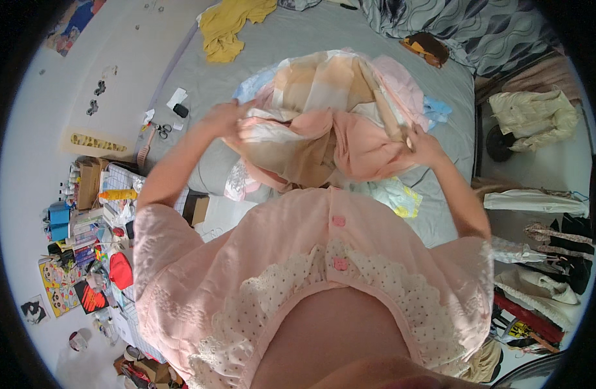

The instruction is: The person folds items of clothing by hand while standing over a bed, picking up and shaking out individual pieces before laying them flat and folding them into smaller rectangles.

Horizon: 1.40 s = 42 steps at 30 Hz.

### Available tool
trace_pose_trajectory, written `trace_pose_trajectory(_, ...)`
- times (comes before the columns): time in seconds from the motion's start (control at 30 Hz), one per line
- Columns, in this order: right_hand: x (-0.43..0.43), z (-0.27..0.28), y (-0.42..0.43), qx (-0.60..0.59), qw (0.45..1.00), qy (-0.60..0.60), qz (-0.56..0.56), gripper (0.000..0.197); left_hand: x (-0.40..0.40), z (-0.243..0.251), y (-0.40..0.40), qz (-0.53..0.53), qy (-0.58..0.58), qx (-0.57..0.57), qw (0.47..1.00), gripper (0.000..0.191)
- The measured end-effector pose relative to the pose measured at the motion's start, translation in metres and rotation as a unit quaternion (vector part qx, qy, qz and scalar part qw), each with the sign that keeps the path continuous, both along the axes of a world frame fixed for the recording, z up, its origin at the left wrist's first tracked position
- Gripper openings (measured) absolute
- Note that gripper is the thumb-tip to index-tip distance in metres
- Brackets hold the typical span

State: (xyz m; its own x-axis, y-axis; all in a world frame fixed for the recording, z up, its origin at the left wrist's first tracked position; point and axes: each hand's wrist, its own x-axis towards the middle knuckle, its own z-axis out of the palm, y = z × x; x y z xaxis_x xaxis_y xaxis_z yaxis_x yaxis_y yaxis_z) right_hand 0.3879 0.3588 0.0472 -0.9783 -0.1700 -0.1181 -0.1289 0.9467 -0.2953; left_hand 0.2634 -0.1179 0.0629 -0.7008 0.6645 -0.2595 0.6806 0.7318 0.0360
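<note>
A large checked cloth [317, 80] in tan, white and pink hangs spread between both hands over a grey-sheeted bed. My left hand [230, 119], slightly blurred, grips its edge on the left side. At the right, my right hand [422, 144] pinches the opposite edge. Its salmon-pink part [371, 150] droops in folds between the hands. Behind and beneath lie a pale pink cloth [400, 87] and light blue fabric [436, 111]. A white and yellow piece [407, 199] lies nearer my body.
A yellow garment [230, 29] lies at the bed's far left. Scissors [163, 130], a pink comb [143, 153] and a small black object [180, 110] rest by the left edge. A cluttered desk [99, 233] stands left; clothes [541, 116] hang at the right. Patterned grey bedding [473, 34] lies far right.
</note>
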Motion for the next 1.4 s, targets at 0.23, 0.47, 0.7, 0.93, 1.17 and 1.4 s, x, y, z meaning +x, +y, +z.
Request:
trace_pose_trajectory(0.23, 0.009, -0.053, 0.116, 0.331, 0.897, -0.113, -0.269, 0.044, -0.029, -0.044, -0.047, 0.131, 0.052, -0.129, 0.981, 0.032)
trace_pose_trajectory(0.47, 0.043, -0.007, 0.222, 0.006, 0.746, 0.069, -0.663, 0.036, -0.087, -0.023, -0.07, 0.504, -0.264, 0.654, 0.498, 0.029)
trace_pose_trajectory(0.7, 0.084, 0.129, 0.288, 0.59, 0.618, -0.18, -0.487, 0.029, -0.152, 0.098, -0.103, 0.277, -0.131, 0.862, 0.404, 0.022)
trace_pose_trajectory(0.93, 0.18, 0.117, 0.36, 0.6, -0.435, -0.631, 0.228, 0.025, -0.139, 0.125, -0.101, 0.218, 0.201, 0.815, 0.497, 0.019)
trace_pose_trajectory(1.17, 0.241, -0.016, 0.285, 0.243, -0.499, -0.371, 0.745, 0.034, -0.097, -0.004, -0.13, 0.334, 0.263, 0.217, 0.879, 0.024)
trace_pose_trajectory(1.4, 0.248, -0.043, 0.256, 0.133, -0.532, -0.307, 0.778, 0.03, -0.089, -0.009, -0.088, 0.167, -0.121, 0.233, 0.95, 0.03)
